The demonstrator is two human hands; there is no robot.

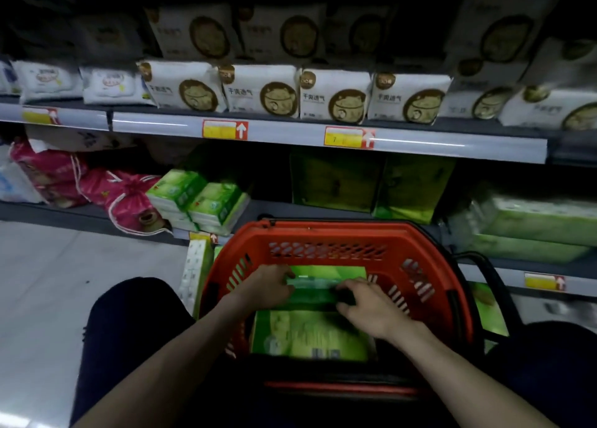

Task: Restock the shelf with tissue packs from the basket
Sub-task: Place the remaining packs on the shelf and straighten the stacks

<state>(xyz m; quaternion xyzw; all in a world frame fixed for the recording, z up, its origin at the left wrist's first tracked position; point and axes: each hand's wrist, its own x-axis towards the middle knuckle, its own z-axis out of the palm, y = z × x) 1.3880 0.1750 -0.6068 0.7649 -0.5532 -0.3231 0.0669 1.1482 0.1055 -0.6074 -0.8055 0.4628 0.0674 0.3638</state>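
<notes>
Head view: inside the red basket, the left hand and right hand curl their fingers round opposite ends of a green tissue pack, a two-sided hold likely meant to lift it level toward the bottom shelf.

Both bare forearms reach forward and down, angling toward each other. The left hand curls its fingers over the left end of a tissue pack. The right hand, knuckles up, grips the right end.
</notes>
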